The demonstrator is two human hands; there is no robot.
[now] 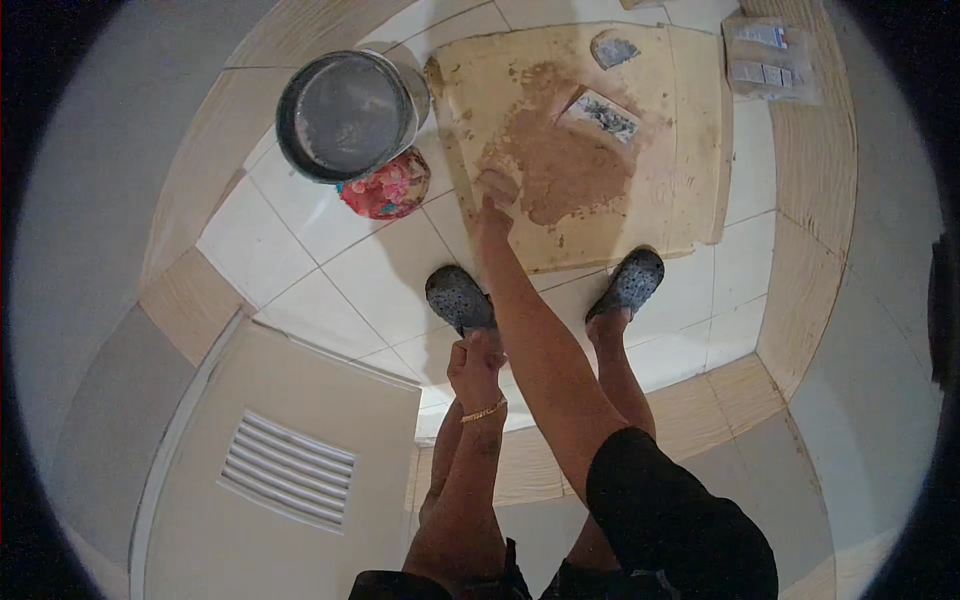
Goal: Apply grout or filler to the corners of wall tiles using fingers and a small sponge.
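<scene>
The bare right hand (497, 188) is over a flat, brown-smeared yellowish board (692, 140), its grip too blurred to tell; the left hand (474, 360), gold-braceleted, has its grip curled closed.

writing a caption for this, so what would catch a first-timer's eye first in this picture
Probably the big yellowish board on the white tiled floor, with a brown, wet-looking patch around its middle and a small black-and-white rectangular piece lying on it. Next might come the large round bucket at upper left, beside a bright red patterned thing. The right hand shows at the board's left side.
</scene>
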